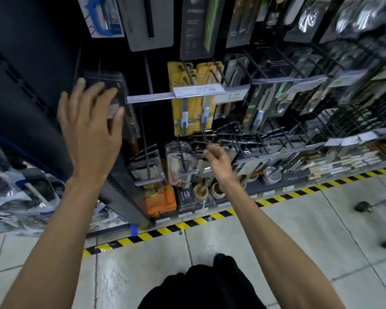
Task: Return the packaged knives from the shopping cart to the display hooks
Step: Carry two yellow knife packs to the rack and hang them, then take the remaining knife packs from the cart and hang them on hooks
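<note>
My left hand (91, 126) is raised at the left end of the display, fingers spread over a dark packaged knife (120, 101) that hangs on a hook there; the hand is blurred and whether it grips the pack is unclear. My right hand (218, 162) is lower, fingers loosely apart, empty, just in front of clear-packaged knives (178, 159) on a lower hook. Yellow-carded knives (194, 103) hang between the two hands, behind a price strip (198, 90).
Black wire hooks (265, 63) with more packaged utensils fill the rack to the right. Goods stand on the bottom shelf (276, 175). Yellow-black tape (187, 221) marks the floor edge. Cart wheels (363, 207) show at the far right. Bagged goods (20, 197) lie left.
</note>
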